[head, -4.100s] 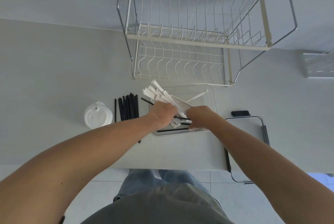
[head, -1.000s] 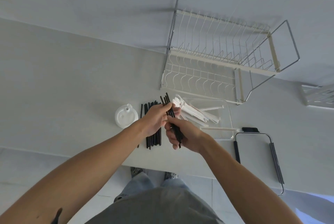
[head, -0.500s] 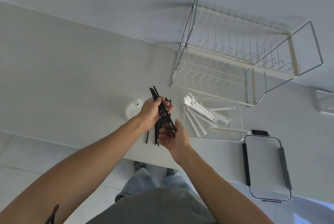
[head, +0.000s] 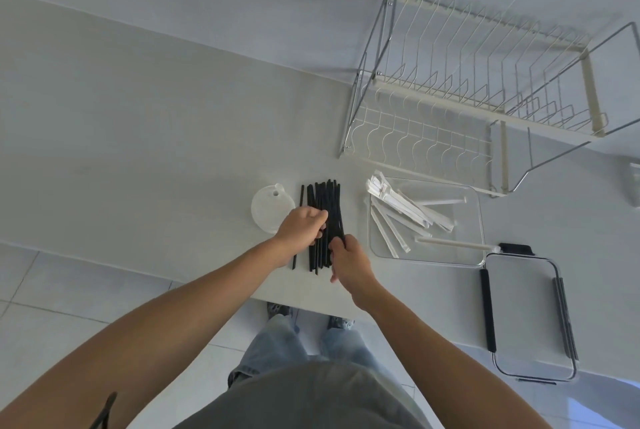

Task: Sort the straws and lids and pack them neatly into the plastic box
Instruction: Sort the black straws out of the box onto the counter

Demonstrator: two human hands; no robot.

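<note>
A bundle of black straws (head: 325,201) lies on the white counter, ends pointing away from me. My left hand (head: 301,226) curls round the bundle from the left. My right hand (head: 348,262) grips the bundle's near end from the right. One black straw (head: 298,220) lies apart at the left. A stack of white cup lids (head: 268,212) sits just left of the straws, partly behind my left hand. The clear plastic box (head: 479,220) to the right holds several white paper-wrapped straws (head: 401,208), lying crossed.
A wire dish rack (head: 467,99) stands behind the box against the wall. The box's clear lid (head: 530,321) with black clips lies at the right near the counter's front edge. The counter's front edge (head: 294,304) runs just below my hands.
The black straws were lifted in my hands half a second ago; now they are down on the counter among the others, both hands gathering them. The camera has shifted left.
</note>
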